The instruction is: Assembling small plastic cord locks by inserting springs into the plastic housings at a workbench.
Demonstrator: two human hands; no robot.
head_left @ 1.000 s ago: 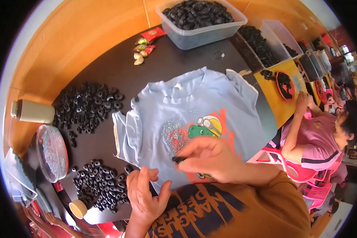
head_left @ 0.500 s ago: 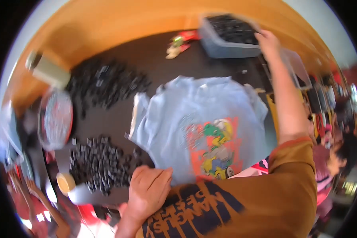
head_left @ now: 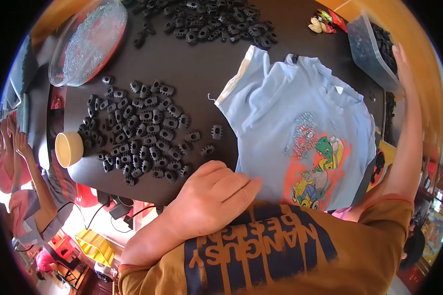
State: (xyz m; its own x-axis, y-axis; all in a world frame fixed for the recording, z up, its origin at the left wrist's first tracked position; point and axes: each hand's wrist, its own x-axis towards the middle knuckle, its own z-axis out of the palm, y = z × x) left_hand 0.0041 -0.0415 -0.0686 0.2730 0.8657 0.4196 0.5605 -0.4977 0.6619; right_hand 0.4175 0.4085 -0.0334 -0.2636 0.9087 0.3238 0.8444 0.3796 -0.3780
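Observation:
A light blue T-shirt (head_left: 268,123) with a cartoon print lies spread on the dark table in front of me. Small shiny metal springs (head_left: 306,129) sit in a loose patch on its print. My left hand (head_left: 216,194) rests by the shirt's lower left edge, fingers bent and pressed together; whatever may be in them is hidden. With my right arm stretched out, my right hand (head_left: 402,66) grips the near rim of a clear plastic box (head_left: 366,51) filled with black pieces. Left of the shirt, many small black toothed hair-claw pieces (head_left: 145,123) are scattered.
Another heap of black claw pieces (head_left: 214,22) lies at the far side. A clear oval tray of springs (head_left: 91,42) and a yellow round tub (head_left: 69,149) stand at the left. Snack wrappers (head_left: 335,19) lie near the box. Another person's hands (head_left: 20,142) show at far left.
My view has turned, so the table and shirt appear shifted and rotated. My right hand stays at the box's rim. My left hand remains by the shirt's lower edge, fingers still bent.

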